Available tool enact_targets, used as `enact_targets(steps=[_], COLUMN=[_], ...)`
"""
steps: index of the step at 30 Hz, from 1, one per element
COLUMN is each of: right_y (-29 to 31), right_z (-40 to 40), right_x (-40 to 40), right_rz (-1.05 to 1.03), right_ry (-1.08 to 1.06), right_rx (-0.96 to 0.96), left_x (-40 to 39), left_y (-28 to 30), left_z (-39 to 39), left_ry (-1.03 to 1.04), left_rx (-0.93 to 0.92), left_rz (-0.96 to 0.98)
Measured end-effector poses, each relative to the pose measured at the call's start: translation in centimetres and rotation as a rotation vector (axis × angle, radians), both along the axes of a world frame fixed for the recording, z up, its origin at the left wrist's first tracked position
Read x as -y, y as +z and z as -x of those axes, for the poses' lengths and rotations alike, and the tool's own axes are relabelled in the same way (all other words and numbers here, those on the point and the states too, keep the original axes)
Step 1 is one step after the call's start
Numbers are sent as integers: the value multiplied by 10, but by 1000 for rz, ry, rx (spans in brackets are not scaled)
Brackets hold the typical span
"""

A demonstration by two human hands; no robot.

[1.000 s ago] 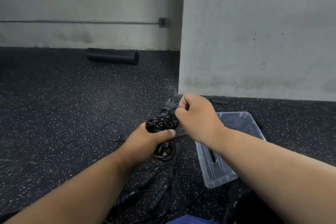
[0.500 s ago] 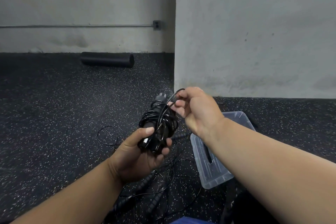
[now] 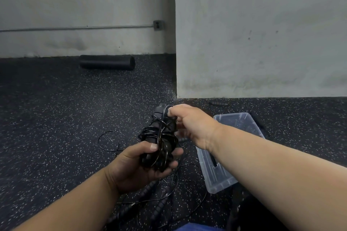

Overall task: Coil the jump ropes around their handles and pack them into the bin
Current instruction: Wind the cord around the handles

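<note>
A dark rubber floor [image 3: 56, 118] flecked with white fills the lower two thirds of the frame. A black foam roller [image 3: 107, 62] lies on it at upper centre-left, close to the wall. A clear plastic bin [image 3: 221, 180] sits right of centre, partly hidden by an arm. Loose black jump ropes [image 3: 150, 200] with ribbed handles lie tangled at bottom centre, and one thin loop of cord [image 3: 109, 140] reaches out to their upper left. A small dark handle [image 3: 218, 103] lies at the wall's foot, above the bin.
</note>
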State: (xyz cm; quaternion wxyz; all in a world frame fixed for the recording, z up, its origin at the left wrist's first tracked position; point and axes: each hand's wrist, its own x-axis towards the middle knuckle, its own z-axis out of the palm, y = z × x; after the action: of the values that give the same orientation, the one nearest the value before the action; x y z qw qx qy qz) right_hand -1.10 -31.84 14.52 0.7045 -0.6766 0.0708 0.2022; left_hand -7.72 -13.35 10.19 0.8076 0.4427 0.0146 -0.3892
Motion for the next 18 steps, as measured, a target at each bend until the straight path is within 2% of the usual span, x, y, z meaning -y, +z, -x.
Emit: enact_targets(steps=[5, 8, 10, 13, 18], right_y=[-2, -3, -8, -14, -16], right_z=[1, 1, 0, 0, 13], right_x=[5, 7, 8, 8, 4], right_rz=[16, 70, 125, 273, 613], right_ry=[25, 4, -16, -30, 54], right_rx=[88, 161, 199, 294, 522], left_x=[0, -2, -1, 0, 18], left_y=[-7, -14, -12, -7, 4], left_z=[-5, -9, -13, -19, -9], left_ry=[12, 55, 90, 215, 272], left_rx=[50, 25, 82, 225, 384], left_rz=[-40, 40, 89, -145, -573])
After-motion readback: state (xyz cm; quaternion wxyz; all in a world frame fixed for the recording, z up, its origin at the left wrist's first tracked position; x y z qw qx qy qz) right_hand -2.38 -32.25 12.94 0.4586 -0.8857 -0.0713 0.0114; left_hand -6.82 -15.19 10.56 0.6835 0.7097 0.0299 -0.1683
